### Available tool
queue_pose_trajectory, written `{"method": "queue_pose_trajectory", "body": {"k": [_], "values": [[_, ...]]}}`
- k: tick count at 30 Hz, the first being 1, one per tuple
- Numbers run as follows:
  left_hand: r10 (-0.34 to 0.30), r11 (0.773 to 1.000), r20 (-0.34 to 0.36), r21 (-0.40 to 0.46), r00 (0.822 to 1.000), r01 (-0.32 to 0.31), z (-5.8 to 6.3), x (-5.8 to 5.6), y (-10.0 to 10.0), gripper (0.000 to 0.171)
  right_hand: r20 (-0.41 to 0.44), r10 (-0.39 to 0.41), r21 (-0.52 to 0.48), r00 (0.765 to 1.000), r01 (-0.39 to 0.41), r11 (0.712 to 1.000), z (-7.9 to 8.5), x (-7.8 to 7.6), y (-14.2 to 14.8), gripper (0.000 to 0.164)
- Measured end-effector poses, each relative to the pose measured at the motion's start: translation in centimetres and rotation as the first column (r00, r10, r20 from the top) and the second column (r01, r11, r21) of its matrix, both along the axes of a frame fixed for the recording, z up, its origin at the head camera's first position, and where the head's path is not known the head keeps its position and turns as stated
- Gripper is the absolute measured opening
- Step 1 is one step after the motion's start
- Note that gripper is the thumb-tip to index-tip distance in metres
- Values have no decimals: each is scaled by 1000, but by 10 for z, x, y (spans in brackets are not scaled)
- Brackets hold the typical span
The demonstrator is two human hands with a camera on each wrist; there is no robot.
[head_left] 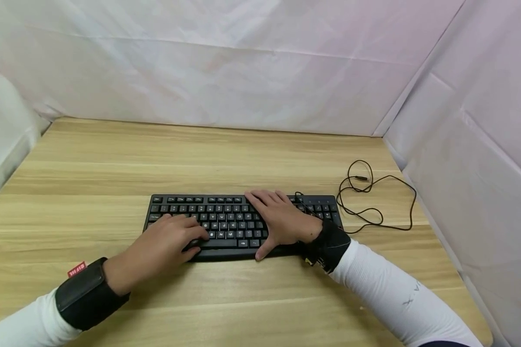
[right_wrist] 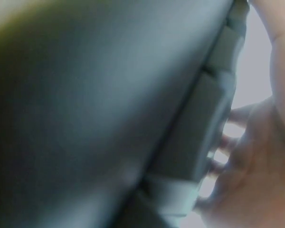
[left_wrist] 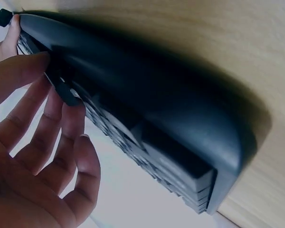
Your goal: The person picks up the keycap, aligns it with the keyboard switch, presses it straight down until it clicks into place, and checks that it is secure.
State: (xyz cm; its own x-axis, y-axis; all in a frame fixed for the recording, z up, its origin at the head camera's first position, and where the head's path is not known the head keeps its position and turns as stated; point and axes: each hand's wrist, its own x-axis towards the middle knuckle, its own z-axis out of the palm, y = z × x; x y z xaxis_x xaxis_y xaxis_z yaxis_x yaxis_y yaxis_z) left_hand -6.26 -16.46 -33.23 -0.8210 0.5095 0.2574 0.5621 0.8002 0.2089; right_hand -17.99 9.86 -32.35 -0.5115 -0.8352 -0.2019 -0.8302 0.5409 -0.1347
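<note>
Black plastic, flat and rectangular, the computer keyboard (head_left: 239,224) lies square on the pale wood-grain bench (head_left: 226,154), nearer the person's edge than the far one, and both hands are on it.

In the head view the left hand (head_left: 160,246) covers the keyboard's left part. Its fingers are loosely bent over the lower key rows and the thumb points toward the long bar at the front edge. The left wrist view shows those fingers (left_wrist: 61,137) spread and relaxed beside the dark front edge of the keyboard (left_wrist: 147,95); they lie on the keys and grip nothing.

The right hand (head_left: 280,219) lies on the right-centre of the keys. Its fingers stretch almost straight toward the top row, and the thumb reaches down past the front edge to the bench. It also rests flat and holds nothing. The right wrist view is heavily blurred: only a dark keyboard side (right_wrist: 109,109) and part of the palm (right_wrist: 256,180) can be made out.

A thin black cable (head_left: 373,197) runs from the keyboard's far right corner and loops loosely on the bench to the right, apart from both hands. Each wrist carries a black band (head_left: 87,294) over a white sleeve (head_left: 399,294). White sheeting (head_left: 243,72) walls the bench on three sides.
</note>
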Motion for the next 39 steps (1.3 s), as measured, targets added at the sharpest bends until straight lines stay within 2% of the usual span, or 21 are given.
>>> {"method": "queue_pose_trajectory", "body": {"k": [3,9,13,18,23,26,31,39], "values": [[-7,999,-49,-35,999,5,1,1,5,26,-6,-3,-1,1000,3,1000,0,0,1,139],[-70,994,-126,-87,990,59,0,8,20,20,-1,-5,-3,1000,5,1000,-1,0,2,140],[-67,993,-153,-110,986,51,-1,14,23,18,-5,-2,-7,1000,2,1000,-1,1,1,139],[-65,991,-184,-127,981,42,-3,15,24,20,7,-13,-16,1000,14,1000,-1,0,1,139],[-80,982,-217,-186,973,39,-6,16,25,23,11,-15,-11,1000,15,1000,-1,2,0,139],[-75,977,-221,-213,972,27,-7,18,25,25,11,-12,-16,1000,13,1000,-1,3,-1,139],[-64,978,-222,-210,973,16,-9,24,29,30,-4,-5,-23,1000,5,1000,0,4,0,138],[-7,970,-195,-240,981,-41,-17,40,40,44,-11,24,-43,1000,-25,999,-2,7,4,137]]}}
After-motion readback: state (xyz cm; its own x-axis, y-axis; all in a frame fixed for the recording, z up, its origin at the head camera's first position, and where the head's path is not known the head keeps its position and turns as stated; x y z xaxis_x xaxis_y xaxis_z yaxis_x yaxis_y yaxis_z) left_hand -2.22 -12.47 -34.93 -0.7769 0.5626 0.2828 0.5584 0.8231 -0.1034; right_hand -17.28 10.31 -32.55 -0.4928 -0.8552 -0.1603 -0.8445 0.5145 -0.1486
